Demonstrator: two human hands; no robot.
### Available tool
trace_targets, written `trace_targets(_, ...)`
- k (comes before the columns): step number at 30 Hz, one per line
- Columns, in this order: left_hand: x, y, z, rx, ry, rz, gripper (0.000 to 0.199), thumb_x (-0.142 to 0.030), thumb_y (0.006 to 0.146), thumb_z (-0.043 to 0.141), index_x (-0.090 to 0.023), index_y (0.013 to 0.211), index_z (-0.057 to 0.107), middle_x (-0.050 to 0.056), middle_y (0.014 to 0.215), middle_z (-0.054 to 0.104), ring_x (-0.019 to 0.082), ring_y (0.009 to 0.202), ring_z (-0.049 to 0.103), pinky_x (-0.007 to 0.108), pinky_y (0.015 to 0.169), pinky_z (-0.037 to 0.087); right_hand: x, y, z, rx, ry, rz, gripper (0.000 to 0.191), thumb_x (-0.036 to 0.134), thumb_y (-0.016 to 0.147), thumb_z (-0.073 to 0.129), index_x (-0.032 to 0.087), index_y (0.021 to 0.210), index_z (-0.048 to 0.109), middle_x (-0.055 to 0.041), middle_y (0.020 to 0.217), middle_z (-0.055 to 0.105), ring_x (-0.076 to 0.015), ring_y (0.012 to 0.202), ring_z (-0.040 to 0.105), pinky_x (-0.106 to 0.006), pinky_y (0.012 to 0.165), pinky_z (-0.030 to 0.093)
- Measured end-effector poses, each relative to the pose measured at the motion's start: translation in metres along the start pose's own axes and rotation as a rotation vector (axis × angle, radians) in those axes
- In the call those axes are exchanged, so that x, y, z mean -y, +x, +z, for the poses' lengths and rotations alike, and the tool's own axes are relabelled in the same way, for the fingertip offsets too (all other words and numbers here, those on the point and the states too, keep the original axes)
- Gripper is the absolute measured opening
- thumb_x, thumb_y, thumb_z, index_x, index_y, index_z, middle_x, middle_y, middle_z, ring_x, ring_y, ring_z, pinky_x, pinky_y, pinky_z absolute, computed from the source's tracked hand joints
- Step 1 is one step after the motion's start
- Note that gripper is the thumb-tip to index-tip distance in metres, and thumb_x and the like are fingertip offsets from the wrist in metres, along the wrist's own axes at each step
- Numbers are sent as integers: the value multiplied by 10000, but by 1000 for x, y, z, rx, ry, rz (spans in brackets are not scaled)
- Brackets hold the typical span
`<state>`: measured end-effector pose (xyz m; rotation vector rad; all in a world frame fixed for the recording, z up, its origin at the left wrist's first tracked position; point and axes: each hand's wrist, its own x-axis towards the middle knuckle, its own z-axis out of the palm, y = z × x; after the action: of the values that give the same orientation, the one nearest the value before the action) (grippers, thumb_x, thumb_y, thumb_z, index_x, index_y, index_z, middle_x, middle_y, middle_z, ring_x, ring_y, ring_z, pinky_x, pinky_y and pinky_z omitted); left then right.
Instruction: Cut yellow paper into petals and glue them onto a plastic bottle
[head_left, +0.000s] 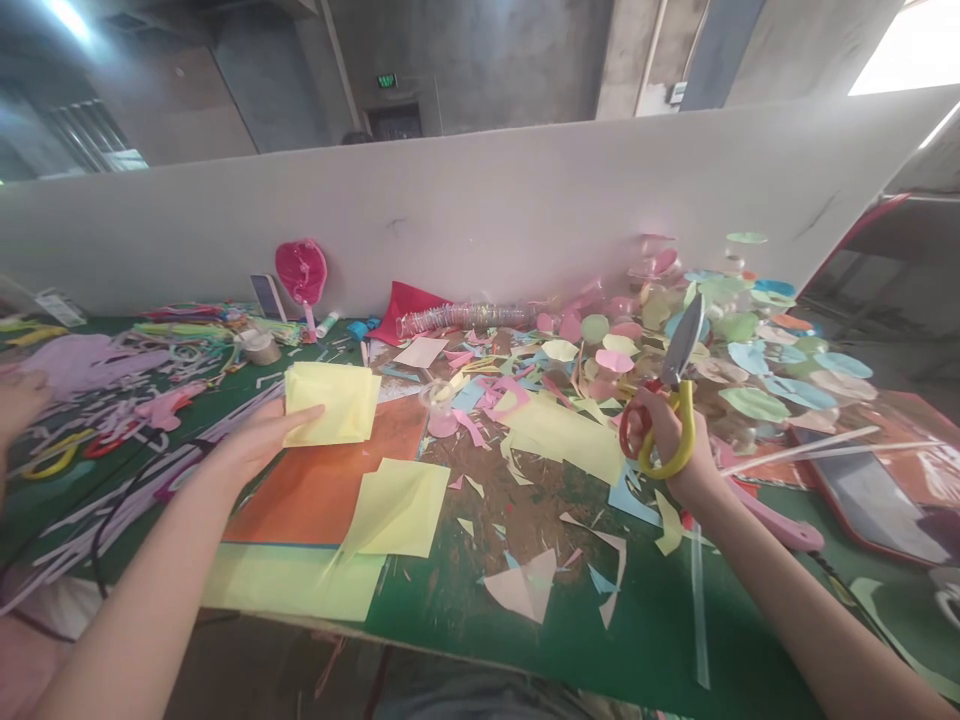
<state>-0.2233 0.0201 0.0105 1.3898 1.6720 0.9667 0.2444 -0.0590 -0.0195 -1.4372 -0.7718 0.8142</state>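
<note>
My left hand is closed on a small stack of yellow paper squares, raised over an orange sheet. In my right hand is a pair of scissors with one yellow and one red handle, its blades together and pointing up. Another stack of yellow paper lies below, partly on the orange sheet. A larger pale yellow-green sheet sits at the table's front edge. Between my hands, a long yellow paper piece rests among the scraps.
Paper scraps litter the green table. Round paper pieces on clear cups crowd the right back. A pink fan-shaped object stands near the white partition. At far left, another person's hand is beside purple material.
</note>
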Motion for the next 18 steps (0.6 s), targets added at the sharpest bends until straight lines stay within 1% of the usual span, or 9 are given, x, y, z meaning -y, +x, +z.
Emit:
trace_targets(1,-1,-6,-3,0,-49,-24,820,-551,589,847,-170,1269,592,103,1254,699,298,1215,613,375,988,532,0,0,0,1,-3,1,264,327,741,603,220,536,475,36,406,484,-107,347,444,-230,356,376)
trace_targets(3,-3,-21,-5,-3,-98,-57,867,-567,559,860,-195,1291,579,97,1277,689,311,1240,593,383,997,528,1,-2,0,5,-6,1,258,322,742,602,222,542,474,32,405,483,-114,355,444,-237,362,375)
trace_targets(5,-5,-39,-1,46,-124,-82,882,-579,563,856,-188,1301,571,102,1275,689,325,1213,610,399,986,535,2,-4,0,9,-14,-4,265,326,753,601,221,543,476,28,405,481,-120,364,448,-242,374,384)
trace_targets(7,-6,-59,9,101,-136,-132,899,-582,569,851,-183,1317,549,110,1282,684,334,1174,634,406,960,554,3,-6,0,11,-29,-13,277,324,767,596,217,537,484,19,405,485,-125,374,457,-243,384,389)
trace_targets(10,-6,-86,30,173,-83,-167,871,-578,614,821,-223,1344,506,103,1317,662,325,1184,632,394,950,561,5,-7,0,9,-58,-21,314,310,779,585,207,500,483,4,402,490,-123,376,455,-238,382,377)
trace_targets(13,1,-100,52,234,33,-200,802,-582,666,764,-216,1320,479,114,1313,651,320,1161,643,397,912,567,5,-8,1,12,-80,-19,342,302,780,583,202,472,474,2,395,485,-115,367,441,-232,373,364)
trace_targets(14,6,-101,59,244,96,-183,771,-576,677,744,-206,1301,481,120,1302,650,325,1152,645,408,909,563,5,-9,0,14,-85,-18,342,303,781,582,201,472,477,2,396,487,-114,367,442,-231,372,364)
trace_targets(16,17,-102,71,213,255,-80,670,-541,687,705,-194,1231,522,127,1269,648,345,1179,617,439,949,529,6,-9,0,18,-93,-20,344,310,787,580,199,476,485,4,399,493,-114,370,451,-227,375,371)
trace_targets(18,28,-101,80,91,414,54,571,-504,680,666,-184,1143,571,144,1215,648,382,1221,570,482,990,487,6,-9,1,19,-99,-22,357,319,789,579,199,467,481,7,394,489,-111,365,449,-224,374,374)
